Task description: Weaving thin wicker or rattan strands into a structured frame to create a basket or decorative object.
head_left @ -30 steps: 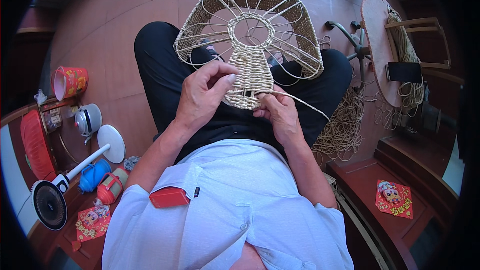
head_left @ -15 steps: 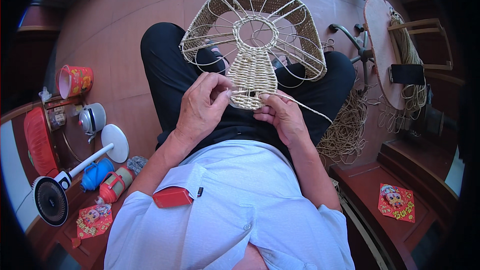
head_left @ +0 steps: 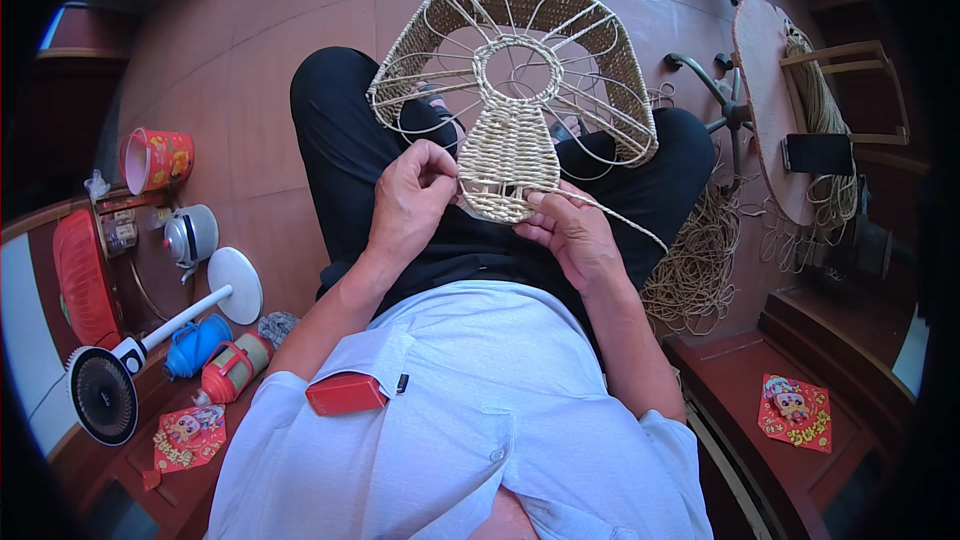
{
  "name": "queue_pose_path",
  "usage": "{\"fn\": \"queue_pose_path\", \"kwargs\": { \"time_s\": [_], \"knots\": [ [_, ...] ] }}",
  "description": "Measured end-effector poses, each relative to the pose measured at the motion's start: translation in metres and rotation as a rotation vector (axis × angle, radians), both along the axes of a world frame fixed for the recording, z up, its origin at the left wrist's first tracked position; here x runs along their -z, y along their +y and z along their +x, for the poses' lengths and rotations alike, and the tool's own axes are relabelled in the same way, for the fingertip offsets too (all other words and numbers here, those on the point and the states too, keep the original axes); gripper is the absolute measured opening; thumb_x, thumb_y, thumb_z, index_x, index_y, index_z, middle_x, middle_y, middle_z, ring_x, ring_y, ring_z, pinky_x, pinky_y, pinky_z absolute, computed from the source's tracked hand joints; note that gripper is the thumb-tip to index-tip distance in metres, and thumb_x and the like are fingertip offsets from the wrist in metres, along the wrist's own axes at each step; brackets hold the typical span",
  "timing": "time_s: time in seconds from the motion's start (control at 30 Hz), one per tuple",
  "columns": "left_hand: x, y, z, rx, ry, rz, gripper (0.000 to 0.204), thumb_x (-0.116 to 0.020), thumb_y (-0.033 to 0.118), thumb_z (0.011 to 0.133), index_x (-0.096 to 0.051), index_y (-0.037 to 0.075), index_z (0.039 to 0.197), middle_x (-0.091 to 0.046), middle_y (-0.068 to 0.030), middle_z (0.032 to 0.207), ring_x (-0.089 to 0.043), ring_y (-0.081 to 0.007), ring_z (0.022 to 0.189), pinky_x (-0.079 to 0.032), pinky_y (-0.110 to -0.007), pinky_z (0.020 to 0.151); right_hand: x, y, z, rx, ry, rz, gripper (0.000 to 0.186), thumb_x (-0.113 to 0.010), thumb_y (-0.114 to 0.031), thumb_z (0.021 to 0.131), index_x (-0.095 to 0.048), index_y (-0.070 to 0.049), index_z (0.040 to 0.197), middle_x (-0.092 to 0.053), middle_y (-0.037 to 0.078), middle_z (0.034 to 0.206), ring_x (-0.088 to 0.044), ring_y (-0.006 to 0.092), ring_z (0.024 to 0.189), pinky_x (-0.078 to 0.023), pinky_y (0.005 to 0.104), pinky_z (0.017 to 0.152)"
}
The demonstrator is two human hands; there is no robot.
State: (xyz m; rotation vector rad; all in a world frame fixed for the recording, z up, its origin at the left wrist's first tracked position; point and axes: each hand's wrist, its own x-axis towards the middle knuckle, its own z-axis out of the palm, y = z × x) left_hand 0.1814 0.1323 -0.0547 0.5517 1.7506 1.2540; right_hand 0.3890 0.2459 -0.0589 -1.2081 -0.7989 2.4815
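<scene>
A half-woven straw basket (head_left: 630, 70) with bare wire loops and a round braided ring (head_left: 518, 70) rests between my knees. One tapering panel of it (head_left: 508, 145) is densely woven and points toward me, with a small gap near its lower end. My right hand (head_left: 572, 230) pinches the panel's lower right edge between thumb and fingers. From there a loose straw cord (head_left: 625, 218) trails off to the right. At the panel's left edge, my left hand (head_left: 412, 202) is closed in a pinch; whatever lies between its fingertips is hidden.
Coiled straw cord (head_left: 690, 270) lies on the floor at right, near a swivel chair base (head_left: 735, 110). A phone (head_left: 818, 153) sits by a round board (head_left: 760, 100). To the left stand a fan (head_left: 103, 395), thermos flasks (head_left: 235, 368), a kettle (head_left: 190, 235) and a red bucket (head_left: 160, 160).
My left fingertips have shifted from the front of the panel to its left edge. My right hand keeps its grip. The whole view has moved slightly.
</scene>
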Motion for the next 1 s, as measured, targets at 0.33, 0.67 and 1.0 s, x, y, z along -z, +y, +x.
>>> {"fn": "queue_pose_path", "kwargs": {
  "time_s": [0.33,0.67,1.0],
  "knots": [
    [-0.037,0.004,0.022,0.279,0.740,0.236,0.010,-0.076,-0.001,0.091,-0.071,0.003,0.099,-0.067,-0.0063,0.092,-0.066,-0.0164,0.079,-0.053,-0.031,0.067,0.000,0.002,-0.001,-0.011,0.014,0.008,0.040,-0.071,-0.012,0.100,-0.059,-0.004,0.137,-0.074,0.005,0.118,-0.072,0.0131,0.100,-0.061,0.0320,0.093],
    [-0.034,0.017,0.038,0.344,0.854,0.162,0.012,-0.076,0.014,0.090,-0.071,0.004,0.094,-0.066,-0.0124,0.093,-0.068,-0.0336,0.089,-0.055,-0.044,0.077,0.014,0.006,0.001,-0.026,0.162,-0.011,0.051,-0.068,-0.006,0.098,-0.054,-0.007,0.147,-0.071,0.005,0.125,-0.070,0.0127,0.107,-0.058,0.0299,0.091],
    [-0.023,0.012,0.040,0.362,0.935,0.215,0.014,-0.073,0.008,0.090,-0.061,0.004,0.096,-0.061,-0.0151,0.093,-0.065,-0.0360,0.090,-0.053,-0.048,0.080,0.012,-0.005,0.003,0.067,0.091,0.009,0.044,-0.074,-0.008,0.099,-0.056,-0.005,0.138,-0.072,0.007,0.121,-0.073,0.0154,0.102,-0.061,0.0314,0.087]
  ]
}}
